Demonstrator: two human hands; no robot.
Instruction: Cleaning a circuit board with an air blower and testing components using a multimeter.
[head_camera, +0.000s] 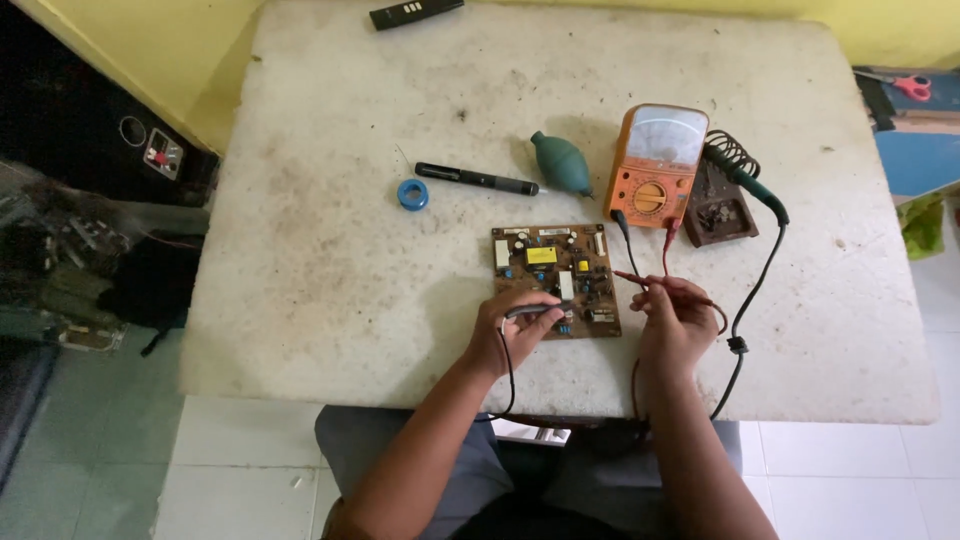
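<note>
Circuit board (556, 281), brown, component side up, lies flat near the front edge of the worn white table (330, 250), just in front of the orange analog multimeter (656, 165).

Left hand (512, 335) pinches the black probe (538, 310), tip resting on the lower part of the board among small parts. Right hand (675, 318) pinches the red probe (660, 283) just off the board's right edge; tip looks clear of the board, contact cannot be confirmed.

Risks, judged from this layout:
- Components sit close together; a slipping black tip could bridge two neighbouring points.
- Board is unclamped; sideways probe pressure could slide it.
- Red and black leads cross between meter and hands; a snag could tug the meter.
- Soldering iron (748, 180) rests in its stand just right of the meter, cord (745, 320) trailing past the right wrist; a caught cord could drag the iron out.

Further back: green blower bulb (561, 162), black pen-shaped tool (475, 179), blue tape roll (412, 194).
</note>
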